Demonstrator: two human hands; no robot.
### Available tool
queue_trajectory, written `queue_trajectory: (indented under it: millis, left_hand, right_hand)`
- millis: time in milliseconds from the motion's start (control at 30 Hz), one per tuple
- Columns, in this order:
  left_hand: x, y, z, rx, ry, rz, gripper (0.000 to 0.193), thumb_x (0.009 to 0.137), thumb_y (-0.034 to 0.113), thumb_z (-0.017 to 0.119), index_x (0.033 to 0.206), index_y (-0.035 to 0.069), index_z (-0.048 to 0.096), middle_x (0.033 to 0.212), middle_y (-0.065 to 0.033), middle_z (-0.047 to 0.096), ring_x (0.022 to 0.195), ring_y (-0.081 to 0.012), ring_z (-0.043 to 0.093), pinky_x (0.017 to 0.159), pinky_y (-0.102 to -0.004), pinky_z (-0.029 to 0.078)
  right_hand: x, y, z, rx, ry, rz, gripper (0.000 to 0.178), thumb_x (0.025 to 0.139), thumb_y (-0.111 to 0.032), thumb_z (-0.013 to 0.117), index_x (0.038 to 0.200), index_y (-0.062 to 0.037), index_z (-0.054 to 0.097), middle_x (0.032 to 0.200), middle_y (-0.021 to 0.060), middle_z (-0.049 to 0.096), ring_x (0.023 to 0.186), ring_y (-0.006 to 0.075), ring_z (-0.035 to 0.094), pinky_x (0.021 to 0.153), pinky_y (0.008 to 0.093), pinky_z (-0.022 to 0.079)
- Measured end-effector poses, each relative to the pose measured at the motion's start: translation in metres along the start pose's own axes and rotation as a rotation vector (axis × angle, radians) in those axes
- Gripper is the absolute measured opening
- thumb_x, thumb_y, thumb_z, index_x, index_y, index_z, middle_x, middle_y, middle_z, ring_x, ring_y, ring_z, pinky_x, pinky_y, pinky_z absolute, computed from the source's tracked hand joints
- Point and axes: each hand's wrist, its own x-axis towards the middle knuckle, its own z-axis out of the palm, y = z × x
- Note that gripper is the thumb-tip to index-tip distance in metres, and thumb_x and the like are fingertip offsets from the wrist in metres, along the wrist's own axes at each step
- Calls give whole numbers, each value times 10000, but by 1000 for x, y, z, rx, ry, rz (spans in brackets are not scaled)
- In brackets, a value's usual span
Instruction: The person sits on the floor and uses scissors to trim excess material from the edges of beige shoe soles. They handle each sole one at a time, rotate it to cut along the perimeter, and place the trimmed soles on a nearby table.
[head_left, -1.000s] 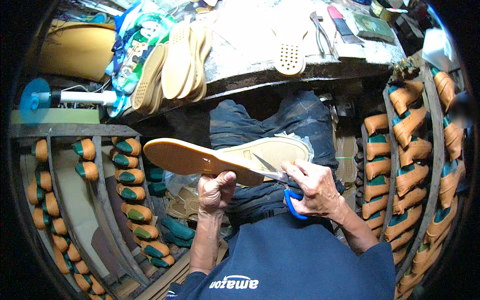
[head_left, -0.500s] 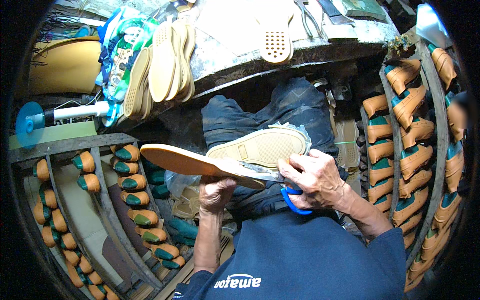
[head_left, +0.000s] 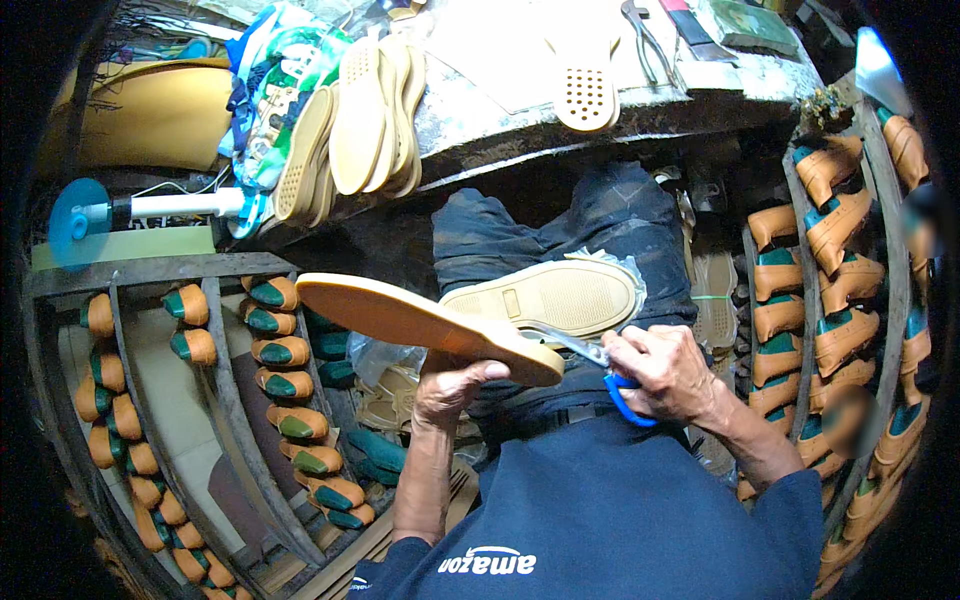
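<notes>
Blue-handled scissors (head_left: 592, 350) are clasped in the right hand (head_left: 660, 370) just beside a tan sole (head_left: 420, 320), which the left hand (head_left: 455, 392) grips above the lap (head_left: 600, 215), where a paler sole (head_left: 560, 300) rests.

Fingers on the left hand (head_left: 452, 390) are mostly lost behind that tan sole (head_left: 405, 312), and the red-handled tool (head_left: 699, 30) gets cropped up top.

Shirt (head_left: 620, 490): navy is worn, marked with white lettering (head_left: 488, 566).
Sleeves (head_left: 795, 515): cut short, also navy.
Trousers (head_left: 622, 212): dark blue, soiled by pale smudges.
Left hand (head_left: 455, 388), right hand (head_left: 662, 376): seen bare.
</notes>
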Motion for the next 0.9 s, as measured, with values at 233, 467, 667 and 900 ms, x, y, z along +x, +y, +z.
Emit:
queue_trajectory:
  millis: [233, 467, 667, 900]
  left_hand:
    - [31, 27, -17, -705, -70, 222, 705, 1052, 42, 701, 1669, -25, 366, 1167, -75, 675, 995, -180, 704, 907, -378, 625]
    - [50, 14, -5, -1555, -675, -6, 788, 1110, 65, 544, 1740, -33, 81, 949, -120, 575, 657, -185, 659, 472, -296, 516]
    - [61, -44, 45, -1715, -981, -310, 740, 1152, 136, 441, 1754, 12, 29, 929, -130, 558, 635, -198, 665, 490, -328, 557]
    - [74, -87, 93, -1864, -1101, -655, 687, 1201, 220, 321, 1770, 65, -31, 907, -143, 539, 609, -214, 673, 512, -366, 605]
  right_hand:
    - [-22, 2, 33, 376, 207, 344, 336, 836, -28, 798, 1145, 82, 724, 904, 220, 759, 735, 366, 754, 694, 409, 601]
    - [-17, 13, 41, 424, 242, 352, 181, 903, -49, 759, 1060, 35, 735, 779, 117, 693, 623, 168, 644, 617, 338, 516]
    - [-25, 38, 41, 520, 284, 526, 180, 968, -48, 743, 1132, 27, 748, 745, 12, 649, 647, 80, 595, 604, 268, 486]
    - [-33, 60, 60, 1032, 517, 697, 262, 1021, -142, 627, 1183, 46, 710, 710, 56, 632, 502, 116, 557, 477, 261, 458]
